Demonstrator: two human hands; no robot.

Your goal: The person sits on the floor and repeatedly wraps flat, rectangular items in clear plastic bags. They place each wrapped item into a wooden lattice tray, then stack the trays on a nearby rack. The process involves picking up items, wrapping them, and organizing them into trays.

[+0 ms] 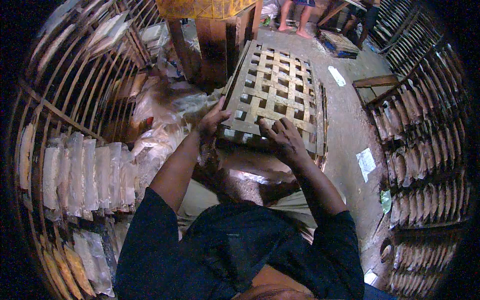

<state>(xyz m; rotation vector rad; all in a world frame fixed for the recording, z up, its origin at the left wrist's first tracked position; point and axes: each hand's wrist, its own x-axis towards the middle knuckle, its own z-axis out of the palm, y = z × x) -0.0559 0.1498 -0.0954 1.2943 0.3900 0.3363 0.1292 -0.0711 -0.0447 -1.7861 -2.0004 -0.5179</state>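
Note:
A woven lattice panel (272,85) of pale flat wooden strips lies in front of me on a stack of similar boards, with square gaps between its strips. My left hand (212,120) grips the panel's near left corner, its thumb along the side. My right hand (285,137) has bent fingers hooked on the panel's near part, right of the middle. Below the near edge are a dark board and a pale, speckled patch, partly hidden by my arms.
Wooden racks with wrapped slabs (82,175) stand left; more packed racks (425,160) line the right. Crumpled plastic (160,110) lies beside a wooden post (210,50) under a yellow crate (205,9). White papers (365,165) lie on the floor. Two people's bare legs (302,20) show beyond.

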